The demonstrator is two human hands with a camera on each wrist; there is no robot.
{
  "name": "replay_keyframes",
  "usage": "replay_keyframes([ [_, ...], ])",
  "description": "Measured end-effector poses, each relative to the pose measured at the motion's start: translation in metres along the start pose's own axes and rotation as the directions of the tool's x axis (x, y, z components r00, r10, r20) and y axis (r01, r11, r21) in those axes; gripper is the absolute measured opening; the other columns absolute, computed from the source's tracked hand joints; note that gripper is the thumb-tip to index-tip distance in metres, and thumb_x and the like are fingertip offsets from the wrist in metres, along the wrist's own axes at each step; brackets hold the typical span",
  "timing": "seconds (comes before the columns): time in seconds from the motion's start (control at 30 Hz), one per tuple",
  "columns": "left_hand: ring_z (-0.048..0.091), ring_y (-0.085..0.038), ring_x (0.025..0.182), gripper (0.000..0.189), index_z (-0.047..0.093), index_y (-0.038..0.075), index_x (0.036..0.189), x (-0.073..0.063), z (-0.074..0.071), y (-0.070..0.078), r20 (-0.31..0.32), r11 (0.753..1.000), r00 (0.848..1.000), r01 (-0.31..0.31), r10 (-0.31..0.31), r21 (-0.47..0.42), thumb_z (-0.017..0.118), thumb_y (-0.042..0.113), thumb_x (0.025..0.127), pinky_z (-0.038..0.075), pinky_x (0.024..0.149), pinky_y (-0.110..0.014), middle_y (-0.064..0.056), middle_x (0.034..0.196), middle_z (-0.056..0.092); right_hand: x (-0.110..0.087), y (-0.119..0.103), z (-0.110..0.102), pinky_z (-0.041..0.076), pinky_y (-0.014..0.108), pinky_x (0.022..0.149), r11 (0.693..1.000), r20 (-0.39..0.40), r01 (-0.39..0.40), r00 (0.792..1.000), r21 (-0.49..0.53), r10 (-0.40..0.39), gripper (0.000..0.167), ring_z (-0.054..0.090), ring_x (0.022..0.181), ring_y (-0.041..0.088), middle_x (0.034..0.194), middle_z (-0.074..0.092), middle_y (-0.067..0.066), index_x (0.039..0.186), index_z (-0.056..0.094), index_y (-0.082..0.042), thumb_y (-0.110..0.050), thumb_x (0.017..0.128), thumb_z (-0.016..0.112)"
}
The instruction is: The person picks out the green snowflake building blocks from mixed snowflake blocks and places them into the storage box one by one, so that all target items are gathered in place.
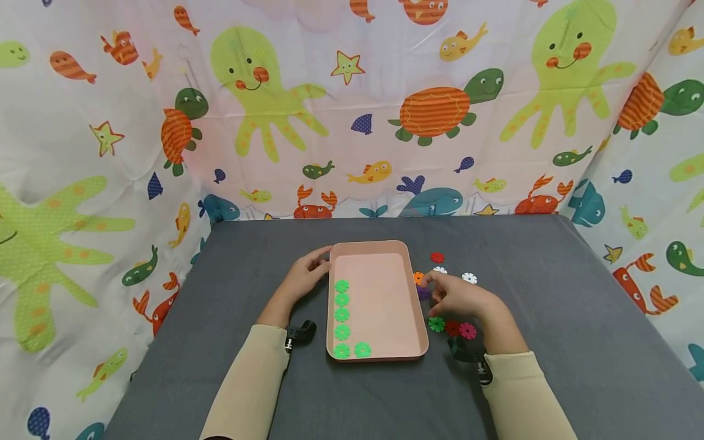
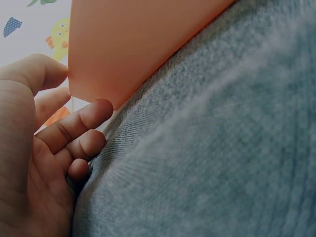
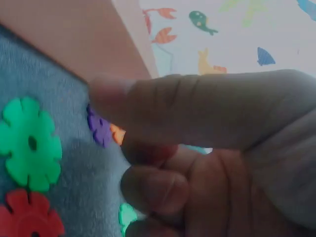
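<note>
A person's left hand steadies a pale pink, shallow rectangular tray on a grey cloth-covered table, its loosely bent, slightly spread fingers touching the tray's outer side near the far corner. Just right of those fingers, inside the tray, five bright green, flower-shaped notched discs run in a column toward the person, with a sixth green disc beside the nearest one.

Across the tray, an orange notched disc and a purple notched disc lie at the fingertips of the right hand, partly hidden by it. A narrow gap separates its thumb from its bent fingers, with no piece visible between them; whether the tips touch a disc cannot be told.

Nearer the person than the right fingers sit a loose green disc, a dark red disc and a deep pink disc; beyond them lie a bright red disc and two white discs.

The discs look like thin, stiff plastic, probably light, smooth and hard to break; flat on cloth, they are likely best pinched by opposite notched edges.
</note>
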State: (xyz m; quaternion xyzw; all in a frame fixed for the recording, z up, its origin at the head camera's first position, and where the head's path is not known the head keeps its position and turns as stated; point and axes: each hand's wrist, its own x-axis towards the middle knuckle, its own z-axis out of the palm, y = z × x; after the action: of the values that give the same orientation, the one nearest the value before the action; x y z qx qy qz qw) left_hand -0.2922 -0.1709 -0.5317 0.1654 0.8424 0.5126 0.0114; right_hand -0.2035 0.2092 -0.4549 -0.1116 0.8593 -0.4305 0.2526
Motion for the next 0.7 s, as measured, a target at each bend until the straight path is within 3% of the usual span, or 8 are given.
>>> replay_keyframes([
  [0.17,0.058,-0.022,0.075,0.046,0.055,0.018,0.150,0.000,0.000,0.000,0.003,1.000,1.000,-0.005,0.005,-0.003,0.062,0.022,0.105,0.047,0.072,-0.038,-0.005,0.093,0.065,0.002,0.008,0.003,0.040,0.033,0.059,0.988,-0.027,-0.104,0.995,-0.116,0.101,0.041,0.050,0.066,0.021,0.079,0.050,0.008,0.104,0.054,-0.002,0.004,0.076,0.083],
  [0.27,0.058,-0.023,0.075,0.048,0.055,0.017,0.151,0.001,0.000,-0.001,0.007,1.000,1.000,-0.008,0.008,0.003,0.063,0.023,0.104,0.047,0.073,-0.037,-0.005,0.093,0.065,0.003,0.010,0.001,0.042,0.034,0.061,0.979,-0.063,-0.110,0.993,-0.172,0.101,0.030,0.052,0.070,0.022,0.081,0.052,0.008,0.097,0.057,-0.002,0.000,0.079,0.082],
  [0.43,0.057,-0.020,0.076,0.050,0.052,0.018,0.153,0.001,0.001,-0.001,0.023,1.000,1.000,-0.008,0.007,0.023,0.062,0.025,0.105,0.046,0.073,-0.035,-0.004,0.092,0.065,0.003,0.014,-0.003,0.043,0.034,0.063,0.965,-0.137,-0.117,0.987,-0.234,0.086,0.024,0.053,0.072,0.021,0.081,0.056,0.008,0.098,0.062,-0.003,-0.010,0.085,0.081],
  [0.57,0.056,-0.020,0.077,0.050,0.049,0.016,0.155,0.001,0.001,0.000,0.041,0.999,0.999,-0.014,0.012,0.034,0.060,0.025,0.106,0.045,0.075,-0.036,-0.004,0.089,0.063,0.006,0.017,-0.004,0.044,0.034,0.062,0.972,-0.115,-0.096,0.991,-0.215,0.072,0.033,0.053,0.068,0.020,0.078,0.055,0.007,0.104,0.063,-0.003,-0.009,0.081,0.085],
  [0.7,0.056,-0.020,0.078,0.050,0.047,0.014,0.155,0.000,0.000,0.003,0.052,0.999,0.998,-0.025,0.023,0.029,0.058,0.022,0.107,0.045,0.076,-0.037,-0.005,0.090,0.063,0.010,0.020,-0.003,0.046,0.034,0.061,0.976,-0.106,-0.072,0.993,-0.205,0.051,0.030,0.053,0.066,0.019,0.074,0.055,0.006,0.102,0.064,-0.003,-0.007,0.080,0.084],
])
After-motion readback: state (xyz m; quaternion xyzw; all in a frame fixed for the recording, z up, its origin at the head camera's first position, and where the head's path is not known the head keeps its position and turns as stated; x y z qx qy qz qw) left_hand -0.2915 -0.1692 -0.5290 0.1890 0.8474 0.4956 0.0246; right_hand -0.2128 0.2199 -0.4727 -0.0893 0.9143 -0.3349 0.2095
